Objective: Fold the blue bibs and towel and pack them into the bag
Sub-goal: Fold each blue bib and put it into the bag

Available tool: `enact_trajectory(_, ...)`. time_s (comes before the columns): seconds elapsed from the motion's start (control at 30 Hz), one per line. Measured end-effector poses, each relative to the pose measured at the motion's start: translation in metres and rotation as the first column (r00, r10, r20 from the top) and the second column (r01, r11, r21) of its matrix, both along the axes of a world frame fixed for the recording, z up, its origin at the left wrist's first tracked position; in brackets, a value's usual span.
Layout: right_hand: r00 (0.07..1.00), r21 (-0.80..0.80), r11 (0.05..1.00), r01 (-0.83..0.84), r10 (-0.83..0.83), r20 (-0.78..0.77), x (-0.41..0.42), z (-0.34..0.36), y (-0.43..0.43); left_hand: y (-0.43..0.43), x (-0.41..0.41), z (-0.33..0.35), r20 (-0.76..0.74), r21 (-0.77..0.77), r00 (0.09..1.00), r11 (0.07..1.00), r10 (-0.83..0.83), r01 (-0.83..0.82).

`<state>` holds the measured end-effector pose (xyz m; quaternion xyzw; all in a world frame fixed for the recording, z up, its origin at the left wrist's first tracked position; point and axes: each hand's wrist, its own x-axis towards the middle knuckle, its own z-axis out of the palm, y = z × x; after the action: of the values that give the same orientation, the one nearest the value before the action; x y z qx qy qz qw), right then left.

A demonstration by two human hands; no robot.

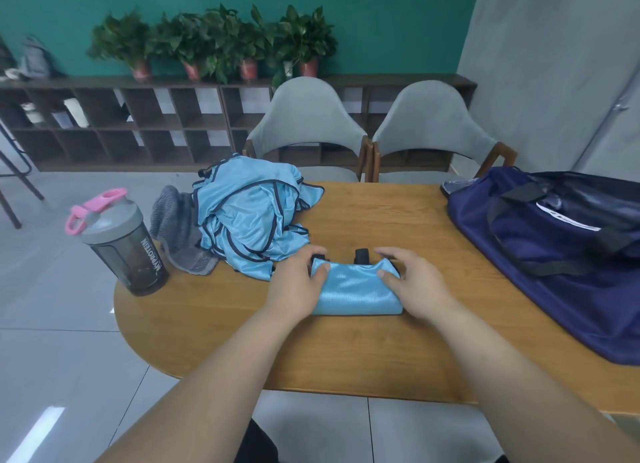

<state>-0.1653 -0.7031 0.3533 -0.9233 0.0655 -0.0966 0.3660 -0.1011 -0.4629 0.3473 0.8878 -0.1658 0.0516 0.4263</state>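
Note:
A folded light-blue bib [356, 291] lies as a small bundle in the middle of the wooden table [363, 352], dark straps poking out behind it. My left hand [298, 282] grips its left end and my right hand [412, 282] grips its right end, thumbs on top of the fabric. A crumpled pile of blue bibs [249, 217] with dark trim sits behind and to the left. A grey towel [176, 223] lies bunched against that pile's left side. The navy duffel bag [554, 255] rests on the table's right side; I cannot tell if it is unzipped.
A dark shaker bottle [124, 248] with a grey lid and pink loop stands at the table's left edge. Two grey chairs [304, 127] face the far side. Shelves with potted plants line the back wall.

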Motion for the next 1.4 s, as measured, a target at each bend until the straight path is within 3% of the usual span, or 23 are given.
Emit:
enact_trajectory(0.13,0.999,-0.046,0.998,0.036,-0.036,-0.005,0.005,-0.012,0.004,0.003,-0.002,-0.005,0.015,0.104,1.0,0.994,0.007,-0.008)
enact_trajectory(0.33,0.992,0.064,0.993,0.096,-0.101,0.077,-0.008,-0.024,0.013,0.01,-0.014,-0.013,-0.01,0.086,1.0,0.996,0.002,-0.001)
enact_trajectory(0.5,0.994,0.022,0.998,0.064,-0.066,0.088,-0.009,-0.028,0.015,0.01,-0.011,-0.009,-0.067,0.081,0.998,0.997,0.006,0.0)
enact_trajectory(0.63,0.996,0.006,0.999,0.038,-0.039,0.075,-0.005,-0.025,0.018,0.003,-0.008,0.001,-0.075,0.243,0.995,0.969,0.063,-0.043)
enact_trajectory(0.73,0.998,-0.022,0.998,0.054,-0.054,0.017,0.001,-0.02,0.023,-0.007,-0.015,0.001,0.156,0.374,0.977,0.907,0.145,-0.194)
enact_trajectory(0.8,0.998,-0.053,0.997,0.057,-0.057,-0.002,0.003,-0.019,0.024,-0.013,-0.021,-0.001,0.373,0.317,0.921,0.918,0.11,-0.238)
enact_trajectory(0.9,0.997,-0.103,0.992,0.076,-0.075,0.015,0.004,-0.02,0.026,-0.02,-0.027,-0.011,0.5,0.369,0.841,0.93,-0.204,0.006)
enact_trajectory(0.97,0.994,-0.181,0.977,0.113,-0.109,0.032,0.002,-0.024,0.03,-0.019,-0.029,-0.024,0.434,0.47,0.827,0.873,-0.357,0.129)
enact_trajectory(1.1,0.976,-0.287,0.933,0.217,-0.199,0.092,-0.005,-0.039,0.037,-0.012,-0.028,-0.041,0.233,0.417,0.921,0.888,-0.312,0.195)
enact_trajectory(1.27,0.941,-0.403,0.851,0.336,-0.321,0.107,-0.002,-0.038,0.036,-0.012,-0.023,-0.033,0.07,0.608,0.943,0.763,-0.325,0.218)
enact_trajectory(1.33,0.953,-0.459,0.835,0.302,-0.249,0.174,-0.007,-0.033,0.043,-0.012,-0.022,-0.029,0.04,0.655,0.944,0.722,-0.329,0.224)
enact_trajectory(1.4,0.987,-0.491,0.857,0.158,-0.12,0.108,-0.014,-0.034,0.049,-0.013,-0.022,-0.028,0.029,0.681,0.945,0.698,-0.326,0.22)
